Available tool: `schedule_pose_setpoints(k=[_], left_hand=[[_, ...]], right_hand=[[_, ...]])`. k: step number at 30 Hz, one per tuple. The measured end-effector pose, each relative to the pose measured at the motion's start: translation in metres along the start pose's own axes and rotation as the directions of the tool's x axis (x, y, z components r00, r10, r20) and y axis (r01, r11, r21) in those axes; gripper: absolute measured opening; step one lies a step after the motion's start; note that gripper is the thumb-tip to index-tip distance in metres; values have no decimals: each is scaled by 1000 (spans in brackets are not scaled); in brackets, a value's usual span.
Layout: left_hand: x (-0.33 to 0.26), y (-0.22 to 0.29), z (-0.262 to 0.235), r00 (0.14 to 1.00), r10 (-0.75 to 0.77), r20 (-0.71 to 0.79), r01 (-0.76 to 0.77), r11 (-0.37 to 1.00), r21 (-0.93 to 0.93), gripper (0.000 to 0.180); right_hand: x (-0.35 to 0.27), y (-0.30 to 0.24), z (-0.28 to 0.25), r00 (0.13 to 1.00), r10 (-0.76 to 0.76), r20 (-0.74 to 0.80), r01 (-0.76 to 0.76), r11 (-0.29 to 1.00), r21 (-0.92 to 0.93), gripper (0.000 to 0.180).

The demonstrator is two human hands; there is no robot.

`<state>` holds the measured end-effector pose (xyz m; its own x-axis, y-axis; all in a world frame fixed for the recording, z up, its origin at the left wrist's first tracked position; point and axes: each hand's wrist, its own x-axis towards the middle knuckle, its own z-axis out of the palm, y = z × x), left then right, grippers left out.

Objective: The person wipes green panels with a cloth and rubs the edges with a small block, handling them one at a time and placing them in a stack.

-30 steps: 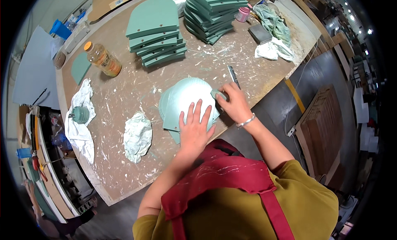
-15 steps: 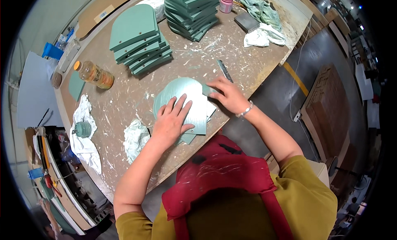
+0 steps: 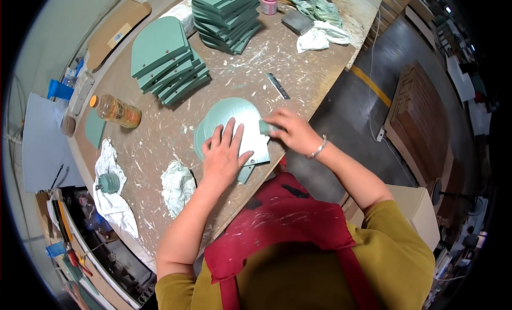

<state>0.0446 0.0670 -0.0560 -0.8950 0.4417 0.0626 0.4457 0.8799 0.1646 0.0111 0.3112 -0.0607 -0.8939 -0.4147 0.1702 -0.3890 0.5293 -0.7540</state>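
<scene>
A pale green panel with a rounded top (image 3: pixel 230 113) lies flat near the front edge of a paint-spattered workbench (image 3: pixel 160 134). My left hand (image 3: pixel 224 152) presses flat on the panel, fingers spread. My right hand (image 3: pixel 290 129) is closed on a small green block (image 3: pixel 265 127) held against the panel's right edge. A second green piece shows just under the panel's lower corner.
Two stacks of green panels (image 3: pixel 165 62) (image 3: pixel 226 14) sit at the back. A bottle of amber liquid (image 3: pixel 116 110) lies at the left. Stained rags (image 3: pixel 177 186) (image 3: pixel 112 198), a metal ruler (image 3: pixel 278 86), a pink jar (image 3: pixel 269 4) and a dark block (image 3: pixel 297 21) lie about.
My left hand slid left across the panel and now lies flat on its middle. My right hand moved from the panel's upper right down onto its right edge.
</scene>
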Motion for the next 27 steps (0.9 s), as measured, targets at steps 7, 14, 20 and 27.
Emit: schedule_pose_setpoints(k=[7,14,20,27], left_hand=[[2,-8,-4,999,48,18,-49,999,12,68],[21,-37,-22,956,274,106,-275,961,-11,69],[27,-51,-20,938,320,133,-314,947,-62,66],[41,-77,-22,888,450,98,-452,892,1,66]], right_hand=[[-28,-32,3,990,139,-34,-138,990,30,35],[-22,-27,23,973,77,-216,-103,989,-111,33],[-112,-81,47,988,83,-128,-91,994,-54,36],[-61,-122,59,977,-121,-174,90,980,-178,35]])
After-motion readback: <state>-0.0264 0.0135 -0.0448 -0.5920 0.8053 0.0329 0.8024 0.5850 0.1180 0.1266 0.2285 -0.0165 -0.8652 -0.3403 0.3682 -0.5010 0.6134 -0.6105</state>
